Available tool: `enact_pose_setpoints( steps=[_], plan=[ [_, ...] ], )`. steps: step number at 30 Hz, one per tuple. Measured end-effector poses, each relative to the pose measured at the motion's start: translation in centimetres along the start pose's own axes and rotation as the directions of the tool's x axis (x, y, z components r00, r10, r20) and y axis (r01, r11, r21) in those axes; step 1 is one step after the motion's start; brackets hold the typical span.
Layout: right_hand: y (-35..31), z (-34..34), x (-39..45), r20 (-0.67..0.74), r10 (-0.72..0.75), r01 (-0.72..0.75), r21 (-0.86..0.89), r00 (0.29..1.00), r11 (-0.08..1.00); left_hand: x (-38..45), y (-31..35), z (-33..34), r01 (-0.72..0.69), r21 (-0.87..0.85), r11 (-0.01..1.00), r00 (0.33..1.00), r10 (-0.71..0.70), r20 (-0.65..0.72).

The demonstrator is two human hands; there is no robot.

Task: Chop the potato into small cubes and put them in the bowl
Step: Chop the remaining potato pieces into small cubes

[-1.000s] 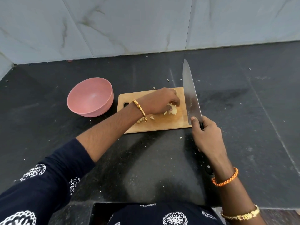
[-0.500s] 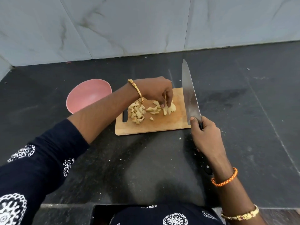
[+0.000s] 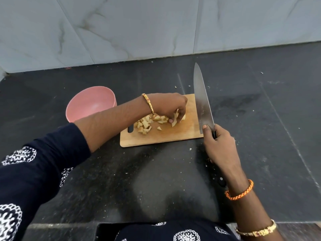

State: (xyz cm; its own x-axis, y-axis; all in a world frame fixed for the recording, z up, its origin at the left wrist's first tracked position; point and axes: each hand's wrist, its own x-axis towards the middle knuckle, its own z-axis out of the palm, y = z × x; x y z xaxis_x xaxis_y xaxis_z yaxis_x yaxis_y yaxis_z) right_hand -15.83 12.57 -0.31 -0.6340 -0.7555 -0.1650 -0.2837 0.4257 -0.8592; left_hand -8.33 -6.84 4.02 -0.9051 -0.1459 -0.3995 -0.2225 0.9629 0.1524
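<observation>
The board (image 3: pixel 161 136) sits on the dark tabletop (image 3: pixel 260 119), and everything I note is placed from it. On its left half lies a loose heap of potato cubes (image 3: pixel 145 125), with one stray cube just right of the heap. The left hand (image 3: pixel 167 106) reaches over the board's middle, its fingers (image 3: pixel 171 120) pinched on a larger uncut potato piece (image 3: pixel 174 121), tilting it up off the wood. The right hand (image 3: pixel 219 145) is just off the board's right near corner, clenched on the handle of the knife (image 3: pixel 202 101), thumb pressed on the heel of the blade. The blade runs along the board's right edge, pointing toward the wall. The pink bowl (image 3: pixel 90 103) stands well left of the board, partly hidden by the left forearm; what I can see of its inside looks empty.

To my eye, the chopping is nearly done, with that last piece to cut and nothing moved over yet. The risks look plain enough: the held piece is small and likely slippery, so the fingers sit close to wherever the blade falls. The heap lies near the board's left end, so a careless sweep could send cubes onto the tabletop short of the bowl.
</observation>
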Motion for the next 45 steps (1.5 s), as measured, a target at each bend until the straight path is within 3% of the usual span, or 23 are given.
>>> enact_pose_setpoints(
  steps=[4,11,18,25,30,36,38,41,45],
  plan=[
    [0.0,0.2,0.1,0.003,-0.004,0.004,0.006,1.000,1.000,0.0,0.2,0.1,-0.027,0.049,0.998,0.998,0.030,-0.063],
    [-0.1,0.1,0.1,0.015,0.012,-0.012,-0.009,1.000,1.000,1.1,0.4,0.2,0.005,-0.057,0.998,0.999,-0.008,-0.050],
    [0.0,-0.4,0.0,0.021,0.038,-0.037,-0.026,0.999,0.999,0.3,1.0,2.4,0.130,-0.279,0.952,0.958,-0.193,-0.214],
    [0.2,-0.1,-0.1,0.047,0.047,-0.045,-0.044,0.998,0.998,0.0,2.7,5.3,0.255,-0.405,0.878,0.797,-0.429,-0.426],
    [0.4,-0.3,-0.4,0.055,0.055,-0.053,-0.042,0.997,0.998,-0.6,3.9,7.4,0.264,-0.333,0.905,0.697,-0.418,-0.583],
    [0.5,-0.2,-0.8,0.068,0.061,-0.058,-0.036,0.996,0.998,-0.3,4.6,9.6,0.453,-0.129,0.882,0.550,-0.390,-0.739],
    [0.4,-0.1,-0.9,0.067,0.059,-0.056,-0.041,0.996,0.998,0.0,4.8,10.1,0.483,-0.143,0.864,0.491,-0.402,-0.773],
    [0.6,-0.2,-0.8,0.075,0.057,-0.050,-0.089,0.996,0.995,0.2,5.1,10.3,0.416,-0.272,0.868,0.382,-0.438,-0.814],
    [0.6,0.1,-1.0,0.083,0.038,-0.025,-0.149,0.996,0.989,0.1,5.8,10.7,0.419,-0.343,0.841,0.396,-0.509,-0.764]
  ],
)
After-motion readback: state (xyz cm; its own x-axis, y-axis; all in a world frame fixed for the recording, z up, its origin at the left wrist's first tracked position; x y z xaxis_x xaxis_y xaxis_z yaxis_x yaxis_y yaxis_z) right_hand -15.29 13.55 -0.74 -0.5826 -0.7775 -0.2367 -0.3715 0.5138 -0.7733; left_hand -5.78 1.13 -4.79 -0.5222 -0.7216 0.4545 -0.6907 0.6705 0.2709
